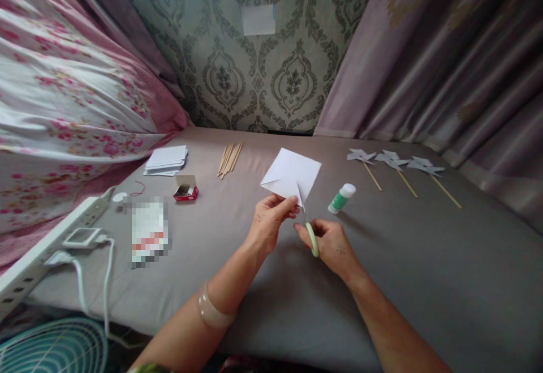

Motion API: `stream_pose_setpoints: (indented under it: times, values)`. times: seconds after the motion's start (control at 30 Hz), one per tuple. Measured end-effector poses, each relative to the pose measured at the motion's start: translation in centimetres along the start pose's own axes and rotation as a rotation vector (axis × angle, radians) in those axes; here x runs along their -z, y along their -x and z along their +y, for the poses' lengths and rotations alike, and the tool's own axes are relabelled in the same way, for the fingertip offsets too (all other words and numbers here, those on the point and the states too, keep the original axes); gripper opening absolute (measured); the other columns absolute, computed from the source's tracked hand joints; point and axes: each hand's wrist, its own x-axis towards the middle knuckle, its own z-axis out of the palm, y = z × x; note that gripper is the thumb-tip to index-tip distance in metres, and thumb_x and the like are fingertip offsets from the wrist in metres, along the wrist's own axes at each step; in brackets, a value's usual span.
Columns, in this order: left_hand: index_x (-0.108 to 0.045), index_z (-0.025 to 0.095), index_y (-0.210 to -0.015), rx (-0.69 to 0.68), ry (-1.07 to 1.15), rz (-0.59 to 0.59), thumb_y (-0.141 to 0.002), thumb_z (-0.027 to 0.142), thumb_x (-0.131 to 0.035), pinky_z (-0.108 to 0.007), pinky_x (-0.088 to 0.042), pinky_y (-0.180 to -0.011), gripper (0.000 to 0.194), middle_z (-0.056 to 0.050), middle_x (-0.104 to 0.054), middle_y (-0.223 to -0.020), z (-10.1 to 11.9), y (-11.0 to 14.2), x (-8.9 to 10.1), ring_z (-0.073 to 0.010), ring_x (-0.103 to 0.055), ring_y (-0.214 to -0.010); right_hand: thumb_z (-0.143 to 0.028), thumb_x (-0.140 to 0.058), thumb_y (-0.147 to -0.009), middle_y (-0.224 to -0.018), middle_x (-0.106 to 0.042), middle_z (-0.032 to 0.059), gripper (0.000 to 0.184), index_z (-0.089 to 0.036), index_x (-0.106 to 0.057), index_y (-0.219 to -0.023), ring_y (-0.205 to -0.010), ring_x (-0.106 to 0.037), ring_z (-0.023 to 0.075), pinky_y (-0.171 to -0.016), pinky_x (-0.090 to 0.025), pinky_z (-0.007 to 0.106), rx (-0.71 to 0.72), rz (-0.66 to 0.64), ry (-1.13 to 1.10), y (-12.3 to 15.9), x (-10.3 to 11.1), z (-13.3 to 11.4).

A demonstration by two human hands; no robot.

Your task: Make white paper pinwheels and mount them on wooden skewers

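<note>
At my 12 o'clock, my left hand [268, 219] pinches the white paper [292, 169] near its 6 o'clock corner; my right hand [331, 244] curls round the green-handled scissors [313, 239], blades at that corner. The glue stick [341, 198] is at the paper's 4 o'clock, three pinwheels [391, 159] at 3.

White paper [292, 168], pale-green scissors handle [313, 240], green-and-white glue stick [341, 198], grey surface [407, 282], scroll-patterned grey wallpaper [258, 76], white cloth [80, 90] with pink flowers.
</note>
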Motion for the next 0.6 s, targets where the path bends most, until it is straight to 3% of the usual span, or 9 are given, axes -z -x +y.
stream_pose_setpoints:
  times: [0.6]
  values:
    - [-0.064, 0.012, -0.068, -0.014, 0.01, 0.002, -0.058, 0.028, -0.079, -0.023, -0.041, -0.058, 0.024, -0.001, -0.063, -0.062, -0.15, 0.02, 0.15, -0.0086, -0.055, -0.055, -0.052, -0.068, -0.063, -0.043, -0.041, -0.0035, 0.043, -0.018, -0.047, -0.047, -0.045, -0.034, 0.0088, -0.043, -0.026, 0.023, -0.001, 0.019, 0.009, 0.2, -0.02, -0.57]
